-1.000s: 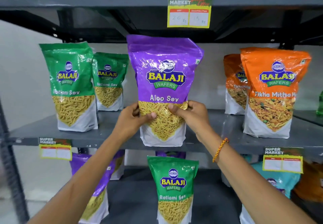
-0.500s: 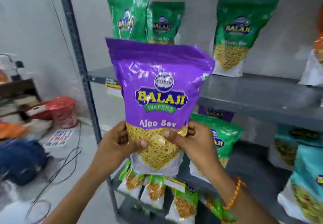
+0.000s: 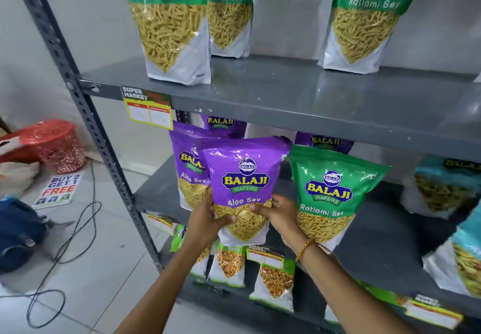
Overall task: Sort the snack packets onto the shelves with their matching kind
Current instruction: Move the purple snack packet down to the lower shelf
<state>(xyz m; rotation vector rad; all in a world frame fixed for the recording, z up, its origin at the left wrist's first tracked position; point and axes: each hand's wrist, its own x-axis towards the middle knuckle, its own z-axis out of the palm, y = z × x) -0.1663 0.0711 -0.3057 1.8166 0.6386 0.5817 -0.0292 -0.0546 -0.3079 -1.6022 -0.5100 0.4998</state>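
A purple Aloo Sev packet (image 3: 243, 175) is upright in both my hands, at the front of the middle shelf (image 3: 156, 193). My left hand (image 3: 205, 223) grips its lower left side and my right hand (image 3: 279, 215) its lower right side. Just behind it to the left stands another purple Aloo Sev packet (image 3: 186, 162), with more purple packets (image 3: 325, 142) further back. A green Ratlami Sev packet (image 3: 330, 193) stands directly to its right. Three green Ratlami Sev packets (image 3: 169, 21) stand on the shelf above (image 3: 286, 94).
Teal packets (image 3: 442, 190) fill the right of the middle shelf. Smaller green packets (image 3: 230, 266) line the bottom shelf. The rack's grey post (image 3: 86, 115) runs down the left. On the floor lie a red basket (image 3: 56, 146), a blue bag (image 3: 18, 237), a cable and a sign.
The purple packet has come down from the upper shelf level to the middle shelf, next to the other purple packets. My view has tilted down with it. Both hands kept their hold.
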